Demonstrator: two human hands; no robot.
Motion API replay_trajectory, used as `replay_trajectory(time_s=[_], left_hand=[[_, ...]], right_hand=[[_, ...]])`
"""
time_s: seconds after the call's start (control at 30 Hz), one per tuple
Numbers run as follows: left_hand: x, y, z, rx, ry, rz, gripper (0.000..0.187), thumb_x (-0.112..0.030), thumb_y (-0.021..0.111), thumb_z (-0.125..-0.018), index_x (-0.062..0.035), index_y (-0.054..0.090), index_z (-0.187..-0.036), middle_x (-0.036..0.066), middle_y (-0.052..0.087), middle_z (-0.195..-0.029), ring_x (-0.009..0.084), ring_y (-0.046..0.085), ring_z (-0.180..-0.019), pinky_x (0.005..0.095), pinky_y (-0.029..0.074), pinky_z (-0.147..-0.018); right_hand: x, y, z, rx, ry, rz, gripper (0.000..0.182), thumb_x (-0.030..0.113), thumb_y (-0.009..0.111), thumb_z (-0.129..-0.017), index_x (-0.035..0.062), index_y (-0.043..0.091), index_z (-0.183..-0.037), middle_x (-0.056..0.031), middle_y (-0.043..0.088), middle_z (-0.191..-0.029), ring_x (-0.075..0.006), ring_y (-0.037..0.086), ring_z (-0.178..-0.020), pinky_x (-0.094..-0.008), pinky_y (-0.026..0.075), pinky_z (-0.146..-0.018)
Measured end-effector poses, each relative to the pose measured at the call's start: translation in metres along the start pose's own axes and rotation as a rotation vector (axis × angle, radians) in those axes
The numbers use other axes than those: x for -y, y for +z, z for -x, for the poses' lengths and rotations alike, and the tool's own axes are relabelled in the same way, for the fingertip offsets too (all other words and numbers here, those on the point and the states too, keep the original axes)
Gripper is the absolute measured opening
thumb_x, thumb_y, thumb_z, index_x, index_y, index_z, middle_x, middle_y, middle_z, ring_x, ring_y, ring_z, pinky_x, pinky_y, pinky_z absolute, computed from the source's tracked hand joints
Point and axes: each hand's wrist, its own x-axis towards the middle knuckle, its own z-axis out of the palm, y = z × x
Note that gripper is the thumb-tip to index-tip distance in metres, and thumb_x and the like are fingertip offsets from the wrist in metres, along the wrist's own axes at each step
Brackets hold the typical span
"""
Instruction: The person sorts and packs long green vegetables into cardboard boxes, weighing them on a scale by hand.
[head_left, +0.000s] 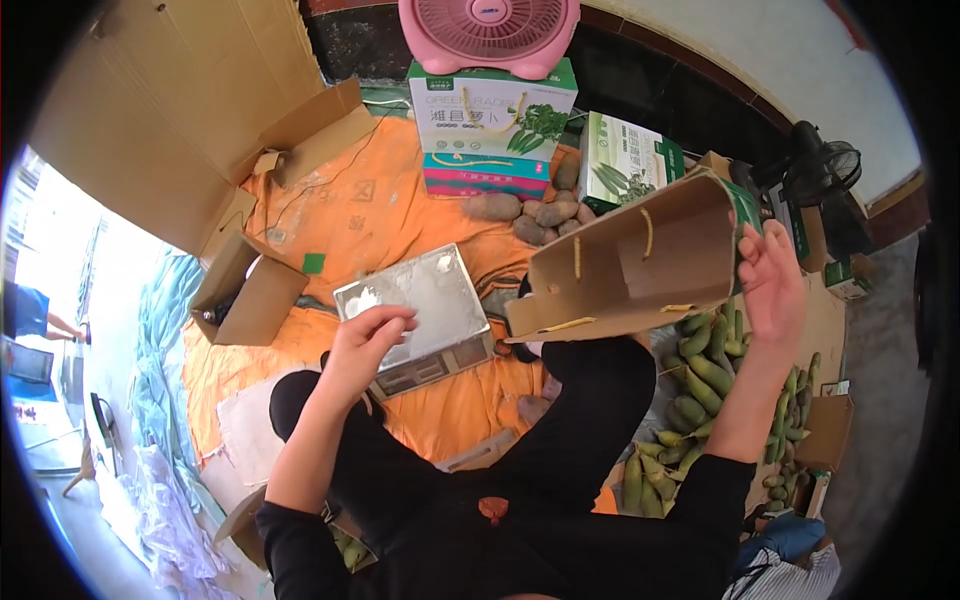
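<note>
My right hand (772, 283) holds a brown cardboard gift box (640, 262) tilted on its side, its open flap end pointing left over my lap. The box has yellow cord handles on its side. My left hand (362, 343) hangs in the air with fingers curled, nothing visible in it, just above a metal weighing scale (420, 305) on the orange cloth. Long green vegetables (700, 375) lie piled on the floor under the box and to my right.
Stacked printed gift boxes (490, 125) with a pink fan (490, 32) on top stand at the back. Brown tubers (530, 215) lie beside them. An open cardboard box (245, 290) sits left on the orange cloth (350, 215). A black fan (820, 165) stands right.
</note>
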Motion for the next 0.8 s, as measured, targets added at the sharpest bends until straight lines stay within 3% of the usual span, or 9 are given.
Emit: replay_trajectory(time_s=[0.07,0.13,0.27,0.33,0.4,0.47,0.53,0.7,0.8], left_hand=[[-0.014,0.020,0.007,0.091,-0.081,0.286,0.038,-0.027,0.046,-0.096,0.0032,0.051,-0.118,0.014,0.060,-0.107,0.0224,0.058,-0.102,0.0359,0.048,-0.087],[-0.013,0.039,0.007,0.245,-0.085,0.648,0.051,-0.039,0.042,-0.096,0.0020,0.042,-0.126,0.015,0.054,-0.118,0.0258,0.055,-0.108,0.0402,0.047,-0.091],[-0.008,0.064,0.002,0.242,-0.181,1.015,0.061,-0.048,0.042,-0.093,-0.0003,0.037,-0.131,0.015,0.051,-0.123,0.0285,0.052,-0.112,0.0426,0.046,-0.092],[-0.010,0.062,-0.002,0.178,-0.094,1.190,0.067,-0.053,0.044,-0.090,-0.0017,0.035,-0.131,0.016,0.050,-0.124,0.0302,0.052,-0.113,0.0437,0.047,-0.091],[-0.012,0.052,-0.001,0.081,-0.032,1.169,0.059,-0.046,0.050,-0.090,-0.0028,0.039,-0.128,0.014,0.052,-0.122,0.0287,0.055,-0.110,0.0434,0.050,-0.087],[-0.015,0.038,0.001,-0.193,-0.075,1.181,0.046,-0.030,0.057,-0.090,-0.0038,0.042,-0.125,0.011,0.056,-0.117,0.0260,0.058,-0.106,0.0430,0.051,-0.084],[-0.015,0.023,0.000,-0.243,-0.071,1.125,0.043,-0.022,0.057,-0.089,-0.0042,0.042,-0.125,0.010,0.056,-0.116,0.0240,0.058,-0.103,0.0423,0.052,-0.083],[-0.024,0.002,-0.002,-0.346,-0.007,0.813,0.032,-0.006,0.059,-0.084,-0.0005,0.051,-0.114,0.010,0.060,-0.108,0.0221,0.062,-0.094,0.0366,0.052,-0.082],[-0.034,-0.011,-0.004,-0.379,0.047,0.508,0.027,-0.006,0.062,-0.082,0.0025,0.057,-0.106,0.010,0.064,-0.100,0.0207,0.063,-0.087,0.0349,0.052,-0.078]], right_hand=[[-0.006,0.022,0.023,0.205,0.007,0.014,0.012,0.008,0.054,-0.089,0.0063,0.050,-0.100,-0.0085,0.059,-0.095,-0.0108,0.056,-0.078,-0.0173,0.041,-0.053],[-0.017,0.050,0.047,0.250,0.016,0.005,0.012,0.008,0.056,-0.087,0.0058,0.050,-0.097,-0.0084,0.059,-0.097,-0.0106,0.056,-0.075,-0.0173,0.040,-0.052],[-0.049,0.087,0.090,0.414,0.007,0.026,0.018,-0.001,0.059,-0.080,0.0045,0.049,-0.094,-0.0081,0.056,-0.102,-0.0109,0.056,-0.069,-0.0192,0.041,-0.051],[-0.065,0.097,0.107,0.474,0.058,0.015,0.023,-0.009,0.059,-0.075,0.0039,0.048,-0.090,-0.0063,0.051,-0.101,-0.0106,0.056,-0.069,-0.0204,0.042,-0.054],[-0.089,0.097,0.119,0.567,0.113,0.009,0.021,-0.008,0.059,-0.077,0.0041,0.047,-0.089,-0.0038,0.049,-0.096,-0.0090,0.055,-0.070,-0.0205,0.043,-0.058],[-0.109,0.103,0.127,0.578,0.137,0.053,0.019,-0.006,0.059,-0.079,0.0041,0.046,-0.089,-0.0019,0.047,-0.090,-0.0076,0.054,-0.071,-0.0204,0.043,-0.061],[-0.123,0.101,0.131,0.594,0.284,0.113,0.016,-0.002,0.059,-0.082,0.0035,0.046,-0.089,-0.0012,0.051,-0.082,-0.0074,0.054,-0.072,-0.0213,0.044,-0.063],[-0.158,0.083,0.137,0.565,0.567,0.141,0.013,0.005,0.057,-0.087,0.0029,0.050,-0.097,-0.0069,0.059,-0.097,-0.0094,0.056,-0.074,-0.0221,0.046,-0.065],[-0.167,0.074,0.146,0.534,0.434,0.228,0.016,0.009,0.056,-0.087,0.0057,0.051,-0.102,-0.0123,0.057,-0.115,-0.0129,0.059,-0.087,-0.0243,0.047,-0.071]])
